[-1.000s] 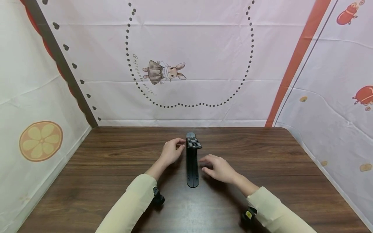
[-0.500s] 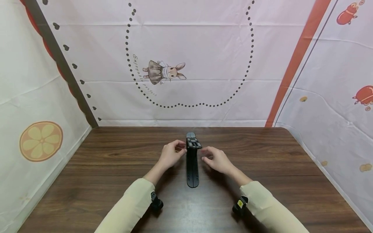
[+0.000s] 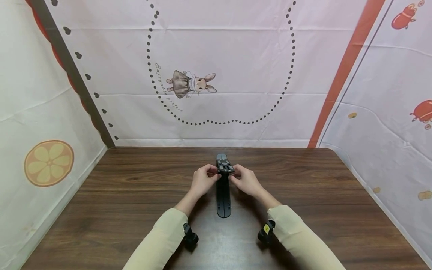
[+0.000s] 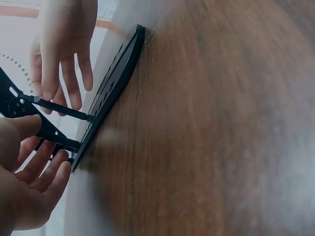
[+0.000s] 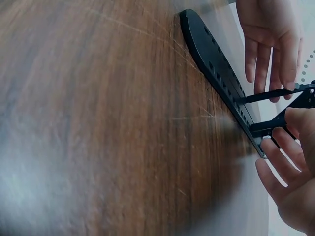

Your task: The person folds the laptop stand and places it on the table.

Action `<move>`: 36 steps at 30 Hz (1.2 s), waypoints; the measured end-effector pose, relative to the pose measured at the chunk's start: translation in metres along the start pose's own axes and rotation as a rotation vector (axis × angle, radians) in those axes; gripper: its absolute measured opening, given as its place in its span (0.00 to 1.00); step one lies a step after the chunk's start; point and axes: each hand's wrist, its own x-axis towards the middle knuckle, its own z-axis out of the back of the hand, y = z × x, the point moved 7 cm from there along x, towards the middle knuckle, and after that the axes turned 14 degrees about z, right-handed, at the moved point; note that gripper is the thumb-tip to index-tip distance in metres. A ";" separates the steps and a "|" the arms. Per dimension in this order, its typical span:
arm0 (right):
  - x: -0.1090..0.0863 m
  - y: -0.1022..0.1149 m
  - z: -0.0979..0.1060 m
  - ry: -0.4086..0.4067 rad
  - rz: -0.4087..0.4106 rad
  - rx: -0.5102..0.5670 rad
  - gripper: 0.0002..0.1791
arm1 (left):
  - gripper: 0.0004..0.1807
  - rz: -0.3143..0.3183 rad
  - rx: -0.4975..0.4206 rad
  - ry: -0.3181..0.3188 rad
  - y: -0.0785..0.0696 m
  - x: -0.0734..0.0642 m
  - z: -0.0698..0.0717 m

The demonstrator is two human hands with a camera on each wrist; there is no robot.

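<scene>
A black folding stand (image 3: pixel 224 200) stands upright on the table, its long base with rounded ends pointing toward me. Grey pads show on its raised top. My left hand (image 3: pixel 203 182) holds the left side of that top between thumb and fingers, and my right hand (image 3: pixel 248 182) pinches the opposite side. In the left wrist view, thin struts rise from the slotted base (image 4: pixel 115 78), with my left thumb against the upper part. From the right wrist, the right thumb lies on the upper bar while the other fingers of the right hand (image 5: pixel 295 184) spread below.
The stand rests on a dark wooden table (image 3: pixel 135 180). Behind it hangs a white printed cloth (image 3: pixel 236 67), and similar cloth lines both sides. A small black camera is strapped at each wrist, below the pale sleeves (image 3: pixel 162 232).
Both hands have closed in on the stand's top; the right hand came up and leftward from beside the base. The thumbs now meet its sides. The stand has stayed in place.
</scene>
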 end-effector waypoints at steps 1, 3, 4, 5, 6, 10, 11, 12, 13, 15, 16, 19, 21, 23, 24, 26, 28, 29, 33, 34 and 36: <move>0.000 0.000 -0.001 -0.004 0.000 0.000 0.10 | 0.07 0.005 -0.004 0.000 0.000 0.000 -0.001; 0.001 -0.001 -0.002 -0.013 -0.005 0.001 0.09 | 0.07 0.005 -0.009 -0.005 0.000 0.001 -0.002; 0.001 -0.001 -0.003 -0.016 -0.010 0.001 0.09 | 0.07 0.010 -0.012 -0.009 0.000 0.001 -0.002; 0.002 -0.002 -0.004 -0.020 -0.015 0.001 0.09 | 0.07 0.011 -0.013 -0.014 0.001 0.002 -0.003; 0.002 -0.002 -0.004 -0.027 -0.017 0.002 0.09 | 0.07 0.011 -0.014 -0.020 0.001 0.003 -0.003; 0.002 -0.005 -0.006 -0.048 -0.041 0.002 0.08 | 0.07 0.009 -0.017 -0.037 0.003 0.005 -0.005; 0.002 -0.006 -0.007 -0.053 -0.046 0.000 0.08 | 0.06 0.007 -0.016 -0.039 0.004 0.006 -0.005; 0.002 -0.006 -0.007 -0.057 -0.050 -0.003 0.08 | 0.06 0.003 -0.014 -0.042 0.004 0.006 -0.005; 0.002 -0.007 -0.007 -0.059 -0.055 -0.007 0.07 | 0.05 0.003 -0.013 -0.044 0.004 0.007 -0.005; 0.003 -0.007 -0.007 -0.064 -0.062 -0.014 0.07 | 0.04 0.006 -0.010 -0.049 0.006 0.007 -0.006; 0.003 -0.007 -0.008 -0.064 -0.062 -0.017 0.07 | 0.04 0.008 -0.009 -0.049 0.006 0.007 -0.006; 0.004 -0.008 -0.008 -0.069 -0.067 -0.024 0.06 | 0.03 0.014 -0.012 -0.044 0.008 0.008 -0.007; 0.004 -0.008 -0.008 -0.072 -0.070 -0.026 0.06 | 0.02 0.013 -0.014 -0.032 0.008 0.008 -0.008; 0.005 -0.008 -0.008 -0.075 -0.069 -0.026 0.06 | 0.02 0.013 -0.016 -0.020 0.008 0.008 -0.009; 0.005 -0.008 -0.008 -0.076 -0.067 -0.026 0.07 | 0.02 0.014 -0.016 -0.014 0.008 0.008 -0.010; 0.005 -0.009 -0.008 -0.075 -0.063 -0.025 0.07 | 0.02 0.016 -0.017 -0.006 0.008 0.008 -0.010; 0.005 -0.009 -0.009 -0.069 -0.060 -0.023 0.07 | 0.02 0.008 -0.011 -0.004 0.008 0.007 -0.010; 0.005 -0.009 -0.009 -0.066 -0.060 -0.024 0.07 | 0.02 0.003 -0.008 -0.003 0.008 0.007 -0.010; 0.006 -0.009 -0.009 -0.049 -0.043 -0.022 0.06 | 0.02 -0.013 0.003 -0.002 0.006 0.006 -0.010; 0.006 -0.009 -0.009 -0.047 -0.039 -0.019 0.06 | 0.02 -0.011 0.000 -0.001 0.006 0.006 -0.010; 0.007 -0.009 -0.009 -0.044 -0.033 -0.015 0.06 | 0.02 -0.004 -0.008 0.001 0.006 0.006 -0.010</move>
